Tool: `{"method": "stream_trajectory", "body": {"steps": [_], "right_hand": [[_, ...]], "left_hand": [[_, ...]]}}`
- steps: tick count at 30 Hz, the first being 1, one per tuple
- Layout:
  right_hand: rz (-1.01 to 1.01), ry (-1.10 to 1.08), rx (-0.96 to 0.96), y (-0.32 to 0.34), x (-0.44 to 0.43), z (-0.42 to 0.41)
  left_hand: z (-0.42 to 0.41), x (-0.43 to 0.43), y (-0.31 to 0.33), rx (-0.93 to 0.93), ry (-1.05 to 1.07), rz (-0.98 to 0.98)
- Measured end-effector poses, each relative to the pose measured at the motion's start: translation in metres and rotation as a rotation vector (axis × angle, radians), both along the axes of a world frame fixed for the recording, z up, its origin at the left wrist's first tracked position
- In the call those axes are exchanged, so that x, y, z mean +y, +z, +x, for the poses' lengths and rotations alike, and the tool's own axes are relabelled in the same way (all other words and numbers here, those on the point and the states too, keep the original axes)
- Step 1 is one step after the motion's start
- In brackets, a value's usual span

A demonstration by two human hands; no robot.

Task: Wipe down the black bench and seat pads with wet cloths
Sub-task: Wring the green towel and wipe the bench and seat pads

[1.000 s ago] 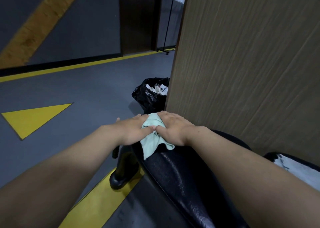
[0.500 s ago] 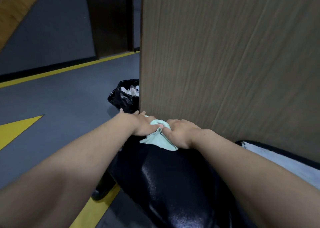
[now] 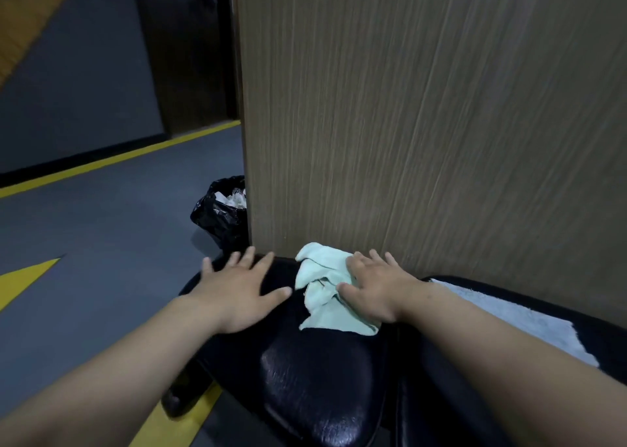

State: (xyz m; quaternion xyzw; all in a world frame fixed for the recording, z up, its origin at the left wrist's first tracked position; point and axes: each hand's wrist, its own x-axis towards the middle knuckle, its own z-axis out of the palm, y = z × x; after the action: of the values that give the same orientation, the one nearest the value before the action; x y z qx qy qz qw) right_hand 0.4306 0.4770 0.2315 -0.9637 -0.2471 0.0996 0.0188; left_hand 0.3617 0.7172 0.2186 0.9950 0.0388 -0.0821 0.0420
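Observation:
A glossy black seat pad [image 3: 315, 372] fills the lower middle, its far end against a wood-grain panel. A crumpled pale green cloth [image 3: 322, 290] lies on the pad's far end. My right hand [image 3: 376, 287] presses flat on the cloth's right side, fingers spread. My left hand [image 3: 237, 287] lies flat with spread fingers on the bare pad, just left of the cloth and apart from it. To the right, a second black pad [image 3: 448, 395] carries a light grey-blue cloth [image 3: 512, 317], partly hidden by my right forearm.
The wood-grain panel [image 3: 424, 124] stands upright right behind the pads. A black rubbish bag [image 3: 220, 216] with white scraps sits on the grey floor [image 3: 101, 243] at the panel's left corner. A black bench foot [image 3: 183, 395] rests on a yellow floor stripe.
My left hand has come off the green cloth and slid left onto the bare pad. The right hand has moved right with the cloth. The camera has shifted toward the panel.

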Motion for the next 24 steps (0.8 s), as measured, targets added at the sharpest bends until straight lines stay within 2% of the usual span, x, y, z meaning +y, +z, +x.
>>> {"method": "stream_trajectory", "body": {"steps": [3,6,10,14,19,24], "right_hand": [[0.007,0.030,-0.087,0.001,0.031,-0.004],[0.034,0.012,-0.029,-0.014,0.056,-0.007],[0.063,-0.026,-0.010,-0.016,0.043,0.016],[0.105,-0.170,0.033,-0.015,0.019,0.021],[0.052,-0.192,-0.014,-0.025,0.010,-0.018],[0.058,-0.048,-0.067,-0.028,0.007,-0.093]], "left_hand": [[-0.019,0.029,-0.005,0.069,0.052,-0.007],[-0.023,0.035,-0.009,0.088,0.029,-0.073],[-0.019,0.036,-0.013,0.084,0.029,-0.068],[-0.019,0.037,-0.013,0.101,0.030,-0.088],[-0.017,0.037,-0.008,0.133,0.032,-0.125],[-0.017,0.037,-0.010,0.148,0.035,-0.121]]}}
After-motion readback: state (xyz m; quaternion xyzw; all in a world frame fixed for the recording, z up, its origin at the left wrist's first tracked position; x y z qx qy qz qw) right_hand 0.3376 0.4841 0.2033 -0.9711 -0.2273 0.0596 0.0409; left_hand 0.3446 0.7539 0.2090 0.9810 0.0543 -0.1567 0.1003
